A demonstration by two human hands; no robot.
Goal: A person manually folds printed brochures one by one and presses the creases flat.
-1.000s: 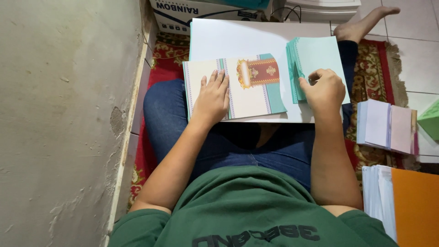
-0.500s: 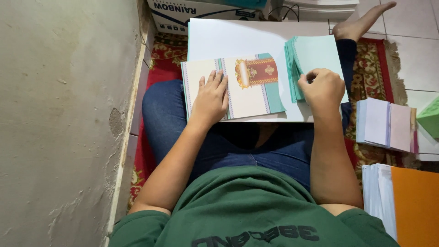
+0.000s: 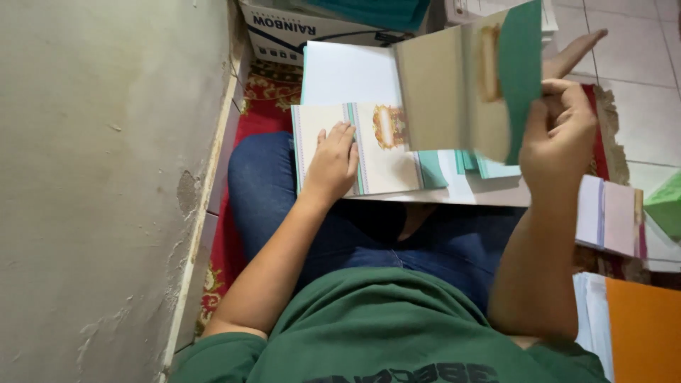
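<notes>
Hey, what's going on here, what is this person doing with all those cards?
A person sits on the floor with a white board across their lap. The left hand presses flat on a printed card lying on the board. The right hand holds a folded card with a green flap lifted in the air above a stack of teal envelopes. More paper stacks lie on the floor beside the right arm.

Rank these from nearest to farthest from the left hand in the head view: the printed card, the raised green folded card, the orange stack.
1. Printed card: under the left hand.
2. Raised green folded card: upper right, in the right hand.
3. Orange stack: far lower right, on the floor.
</notes>
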